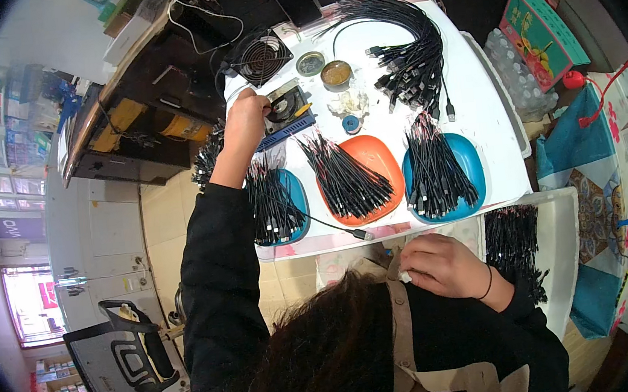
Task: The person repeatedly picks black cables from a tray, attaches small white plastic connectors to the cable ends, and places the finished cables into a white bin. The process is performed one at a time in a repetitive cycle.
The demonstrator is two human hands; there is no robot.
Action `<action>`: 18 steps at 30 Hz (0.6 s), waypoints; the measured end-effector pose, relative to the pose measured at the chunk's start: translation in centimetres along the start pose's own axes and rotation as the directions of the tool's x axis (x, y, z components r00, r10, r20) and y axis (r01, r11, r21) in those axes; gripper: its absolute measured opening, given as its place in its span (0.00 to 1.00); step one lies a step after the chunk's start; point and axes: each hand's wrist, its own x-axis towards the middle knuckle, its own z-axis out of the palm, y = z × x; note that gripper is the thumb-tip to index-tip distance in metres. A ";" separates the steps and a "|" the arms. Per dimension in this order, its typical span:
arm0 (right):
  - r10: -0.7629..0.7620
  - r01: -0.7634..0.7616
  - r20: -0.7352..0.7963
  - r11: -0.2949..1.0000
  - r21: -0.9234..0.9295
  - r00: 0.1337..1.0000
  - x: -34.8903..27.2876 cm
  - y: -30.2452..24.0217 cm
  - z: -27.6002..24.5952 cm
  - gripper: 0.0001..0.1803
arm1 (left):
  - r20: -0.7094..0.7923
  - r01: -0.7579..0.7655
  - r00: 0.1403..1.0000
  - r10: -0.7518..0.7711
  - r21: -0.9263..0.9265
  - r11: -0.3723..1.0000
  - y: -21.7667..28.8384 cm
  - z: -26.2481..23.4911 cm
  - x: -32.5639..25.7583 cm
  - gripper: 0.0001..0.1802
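Note:
My left hand (246,119) reaches over the far left of the white table (367,119). Its fingers are bent together at the edge of a blue box-shaped device (285,132) with a round black part on top; what they pinch is hidden. Close to my chest, my right hand (446,268) is curled around a small white wad (405,276), which looks like tissue. Bundles of black USB cables lie on a blue tray (467,162), an orange tray (382,161) and another blue tray (294,190). One cable's plug (361,234) sticks out at the near table edge.
A black fan (264,59), an open tin of brownish paste (336,75), a crumpled tissue (350,103) and a big cable bundle (410,58) occupy the table's far part. A white bin (562,263) with more cables stands at the right, an office chair (122,358) at the left.

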 end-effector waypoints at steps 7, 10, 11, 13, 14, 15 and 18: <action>0.031 -0.031 0.026 0.999 0.004 0.999 0.3 0.4 -0.1 0.08 | 0.016 -0.042 0.999 0.041 0.066 0.997 -0.1 0.6 0.6 0.06; 0.036 -0.036 0.025 0.999 0.006 0.999 0.4 0.5 -0.1 0.08 | 0.030 -0.075 0.997 0.072 0.100 0.992 -0.1 0.6 0.8 0.05; 0.031 -0.031 0.017 0.999 0.008 0.999 0.4 0.5 -0.1 0.08 | 0.042 -0.074 0.997 0.069 0.129 0.989 0.0 0.6 1.0 0.04; 0.048 -0.049 0.033 0.999 0.004 0.998 0.4 0.5 -0.1 0.08 | 0.071 -0.072 0.996 0.060 0.189 0.979 0.4 0.7 1.2 0.03; 0.037 -0.037 0.013 0.999 0.005 0.999 0.4 0.5 -0.1 0.08 | 0.079 -0.088 0.994 0.073 0.210 0.974 0.6 0.7 1.2 0.03; 0.034 -0.034 0.007 0.999 0.002 0.999 0.4 0.5 -0.1 0.08 | 0.091 -0.103 0.992 0.084 0.230 0.968 0.8 0.6 1.3 0.03; 0.028 -0.028 -0.007 1.000 -0.007 1.000 0.3 0.5 0.0 0.08 | 0.113 -0.121 0.989 0.093 0.272 0.955 1.2 0.5 1.6 0.03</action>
